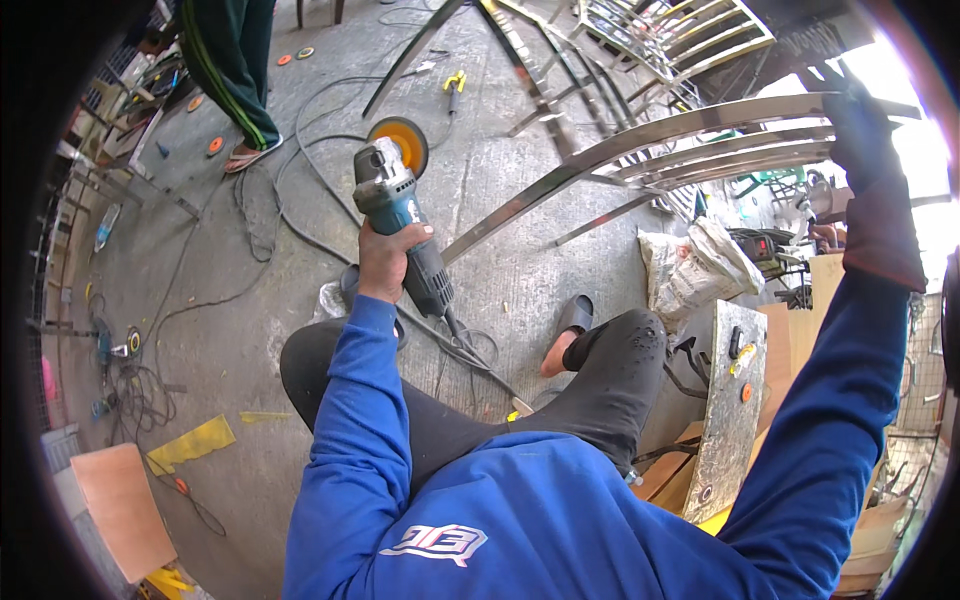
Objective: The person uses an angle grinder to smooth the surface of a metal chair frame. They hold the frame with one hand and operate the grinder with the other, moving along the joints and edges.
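My left hand [383, 262] is wrapped round the body of a teal and black angle grinder [408, 222]. Its orange-faced disc [402, 143] points away from me, and its cord runs down toward the floor between my legs. High on the right, my right hand [858, 125], in a dark glove, grips the end of a curved, shiny metal frame [640, 140] with several slats. The frame slants down from that hand to the left, its long bar reaching the floor near the grinder. The disc is apart from the frame.
Other metal frames [690, 45] stand at the far right. A person in dark green trousers [228, 60] stands at the far left. Cords [300, 160] snake over the concrete floor. A white sack [695, 265] and a stained board [730, 400] are right of my knee.
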Demonstrator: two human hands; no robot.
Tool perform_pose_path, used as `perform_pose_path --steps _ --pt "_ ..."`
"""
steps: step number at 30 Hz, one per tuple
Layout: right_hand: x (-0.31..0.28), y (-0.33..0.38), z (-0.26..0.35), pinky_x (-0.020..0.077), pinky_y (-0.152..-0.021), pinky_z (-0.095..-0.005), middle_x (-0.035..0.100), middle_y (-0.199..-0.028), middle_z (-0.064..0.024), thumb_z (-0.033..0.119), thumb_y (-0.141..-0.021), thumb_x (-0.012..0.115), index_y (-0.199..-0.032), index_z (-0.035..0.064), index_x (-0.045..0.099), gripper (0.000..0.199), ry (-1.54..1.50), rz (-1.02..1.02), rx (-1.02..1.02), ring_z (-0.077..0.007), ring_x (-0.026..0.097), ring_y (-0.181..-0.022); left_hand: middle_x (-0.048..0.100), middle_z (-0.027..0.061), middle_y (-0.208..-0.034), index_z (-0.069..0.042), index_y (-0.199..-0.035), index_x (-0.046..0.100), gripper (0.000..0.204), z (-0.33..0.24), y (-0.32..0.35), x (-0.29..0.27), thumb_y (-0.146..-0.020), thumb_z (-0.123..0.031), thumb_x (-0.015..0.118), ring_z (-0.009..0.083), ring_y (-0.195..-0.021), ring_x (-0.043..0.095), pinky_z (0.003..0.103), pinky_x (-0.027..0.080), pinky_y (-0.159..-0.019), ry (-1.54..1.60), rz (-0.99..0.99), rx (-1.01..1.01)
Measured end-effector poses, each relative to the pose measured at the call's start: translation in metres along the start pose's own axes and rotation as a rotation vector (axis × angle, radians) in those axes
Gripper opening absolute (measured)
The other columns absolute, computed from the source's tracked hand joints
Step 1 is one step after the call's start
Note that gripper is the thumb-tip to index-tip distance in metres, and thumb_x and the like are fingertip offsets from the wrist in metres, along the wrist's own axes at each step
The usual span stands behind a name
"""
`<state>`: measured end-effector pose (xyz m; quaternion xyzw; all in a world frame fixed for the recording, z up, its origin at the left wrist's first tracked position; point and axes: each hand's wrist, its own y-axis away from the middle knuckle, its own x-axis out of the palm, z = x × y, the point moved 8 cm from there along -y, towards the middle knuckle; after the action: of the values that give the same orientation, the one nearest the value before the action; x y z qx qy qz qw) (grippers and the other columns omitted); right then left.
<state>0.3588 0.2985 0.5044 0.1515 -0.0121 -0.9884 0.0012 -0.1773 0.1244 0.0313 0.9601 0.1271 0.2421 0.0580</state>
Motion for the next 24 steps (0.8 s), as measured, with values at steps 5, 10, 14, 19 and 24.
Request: perform_pose_path --steps 5,10,14,19,24 --pt "-0.003 -0.022 0.027 0.0325 -0.125 -0.0452 0.060 -0.148 -0.0105 0.010 -0.094 0.059 -0.135 0.0094 0.062 0.041 0.460 0.370 -0.452 -0.0300 0.051 -0.142 0.065 0.0028 -0.094 -0.006 -0.112 0.063 0.049 0.007 0.019 -0.030 -0.068 -0.006 0.084 0.0150 -0.080 0.064 0.033 0.055 -0.073 -0.045 -0.063 -0.033" --pt "-0.038 -0.050 -0.010 0.0108 -0.132 -0.0422 0.029 -0.170 -0.0039 0.037 -0.080 0.076 -0.163 0.0132 0.025 0.100 2.523 0.322 -0.835 -0.0206 0.025 -0.157 0.063 0.0031 -0.090 -0.006 -0.108 0.062 0.045 0.042 0.038 -0.055 -0.069 -0.008 0.083 0.0169 -0.078 0.063 0.036 0.055 -0.071 -0.091 -0.147 -0.131" --pt "-0.030 -0.052 -0.039 0.0062 -0.132 -0.0421 0.032 -0.168 -0.0047 0.033 -0.089 0.059 -0.160 0.0117 0.032 0.078 2.362 0.329 -1.091 -0.0186 0.024 -0.157 0.066 0.0043 -0.092 -0.004 -0.109 0.061 0.049 0.089 0.047 -0.065 -0.066 -0.005 0.084 0.0175 -0.080 0.065 0.035 0.055 -0.073 -0.187 -0.114 -0.311" --pt "-0.016 -0.059 -0.071 0.0186 -0.130 -0.0368 0.051 -0.157 -0.0048 0.005 -0.102 0.036 -0.151 0.0053 0.046 0.050 2.104 0.170 -1.148 -0.0153 0.041 -0.149 0.067 0.0048 -0.093 -0.004 -0.109 0.062 0.049 0.127 0.056 -0.049 -0.065 -0.007 0.084 0.0182 -0.080 0.066 0.035 0.055 -0.075 -0.294 -0.071 -0.283" --pt "-0.009 -0.041 -0.071 0.0293 -0.126 -0.0439 0.056 -0.151 -0.0130 0.013 -0.107 0.022 -0.153 0.0093 0.043 0.051 1.839 0.189 -1.469 -0.0264 0.049 -0.144 0.068 0.0032 -0.087 -0.005 -0.096 0.066 0.037 0.147 0.055 -0.031 -0.064 -0.006 0.084 0.0170 -0.077 0.065 0.034 0.054 -0.074 -0.313 -0.094 -0.274"
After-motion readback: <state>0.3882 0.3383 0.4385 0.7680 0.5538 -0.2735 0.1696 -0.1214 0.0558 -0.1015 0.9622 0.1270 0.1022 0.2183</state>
